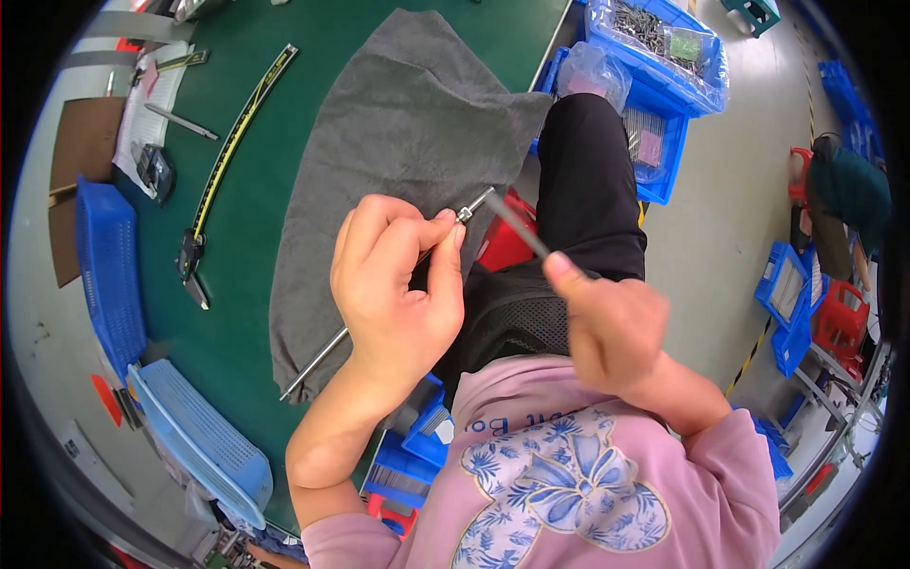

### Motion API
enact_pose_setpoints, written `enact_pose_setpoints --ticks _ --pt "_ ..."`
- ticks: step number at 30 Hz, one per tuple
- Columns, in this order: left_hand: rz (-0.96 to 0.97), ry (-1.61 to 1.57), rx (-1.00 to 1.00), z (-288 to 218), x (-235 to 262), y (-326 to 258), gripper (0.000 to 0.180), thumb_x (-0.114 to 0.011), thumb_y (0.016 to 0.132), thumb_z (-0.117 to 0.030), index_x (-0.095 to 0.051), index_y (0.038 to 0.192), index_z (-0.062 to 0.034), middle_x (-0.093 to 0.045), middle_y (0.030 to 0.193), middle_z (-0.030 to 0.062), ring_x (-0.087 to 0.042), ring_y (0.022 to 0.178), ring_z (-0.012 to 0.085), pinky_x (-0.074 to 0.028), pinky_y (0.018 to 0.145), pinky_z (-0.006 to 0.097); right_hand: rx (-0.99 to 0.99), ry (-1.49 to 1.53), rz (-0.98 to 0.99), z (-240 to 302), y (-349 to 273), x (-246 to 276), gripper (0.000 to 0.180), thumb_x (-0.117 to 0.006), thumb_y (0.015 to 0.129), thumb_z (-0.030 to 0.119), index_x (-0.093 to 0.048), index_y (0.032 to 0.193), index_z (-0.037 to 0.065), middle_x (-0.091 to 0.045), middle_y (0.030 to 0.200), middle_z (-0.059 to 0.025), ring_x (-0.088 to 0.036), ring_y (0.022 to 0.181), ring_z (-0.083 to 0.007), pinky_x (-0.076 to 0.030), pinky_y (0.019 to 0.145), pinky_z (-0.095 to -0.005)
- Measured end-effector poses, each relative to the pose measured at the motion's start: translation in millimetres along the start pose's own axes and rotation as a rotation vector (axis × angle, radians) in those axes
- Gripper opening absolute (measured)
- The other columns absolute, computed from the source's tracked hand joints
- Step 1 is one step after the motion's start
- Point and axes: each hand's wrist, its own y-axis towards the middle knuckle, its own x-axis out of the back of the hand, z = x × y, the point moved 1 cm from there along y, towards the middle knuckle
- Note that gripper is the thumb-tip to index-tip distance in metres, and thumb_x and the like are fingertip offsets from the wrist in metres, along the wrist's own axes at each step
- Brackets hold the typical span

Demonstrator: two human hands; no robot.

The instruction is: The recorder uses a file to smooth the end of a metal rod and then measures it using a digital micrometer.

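My left hand [393, 284] pinches a long thin metal rod [318, 358] near its upper end, thumb and fingers closed around it. The rod runs from the lower left, over a grey cloth [408, 133], up to a small metal tip [471, 210]. My right hand [611, 322] grips a slim dark tool [517, 226] whose point meets the rod's tip. Both hands are held above my lap, just off the edge of a green table [237, 313].
On the green table lie a large caliper [220, 175], papers [152, 104] and a small dark device [154, 171]. Blue baskets [109, 275] sit at the left. Blue bins [664, 57] with bagged parts stand ahead on the floor, more blue crates [787, 294] to the right.
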Motion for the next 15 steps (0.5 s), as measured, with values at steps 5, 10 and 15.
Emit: enact_pose_setpoints --ticks 5,10,15 --pt "0.005 0.040 -0.034 -9.0 6.6 4.6 0.014 -0.070 0.068 0.005 -0.061 0.076 -0.0024 -0.053 0.072 0.0067 -0.051 0.062 0.0227 -0.039 0.054 0.033 -0.383 0.409 -0.132 -2.4 27.9 3.9 0.033 -0.061 0.081 -0.001 -0.056 0.114 -0.004 -0.044 0.055 0.0003 -0.036 0.045 -0.0029 -0.029 0.044 -0.0203" --pt "-0.032 0.132 -0.109 -21.1 20.5 6.7 0.016 -0.071 0.069 0.003 -0.063 0.082 -0.0028 -0.056 0.076 0.0084 -0.055 0.063 0.0244 -0.042 0.055 0.033 -0.538 0.986 -0.187 6.2 59.2 -22.8 0.013 -0.063 0.087 0.006 -0.059 0.095 -0.003 -0.046 0.060 0.0080 -0.034 0.052 0.0020 -0.023 0.046 -0.0185" --pt "-0.088 0.086 -0.144 -42.2 38.9 0.9 0.018 -0.072 0.071 0.003 -0.065 0.087 -0.0020 -0.056 0.077 0.0089 -0.057 0.059 0.0205 -0.044 0.050 0.029 -0.443 1.067 -0.134 26.3 75.0 -7.5 0.010 -0.062 0.087 0.005 -0.059 0.091 -0.003 -0.052 0.066 0.0052 -0.039 0.057 0.0022 -0.029 0.048 -0.0169"
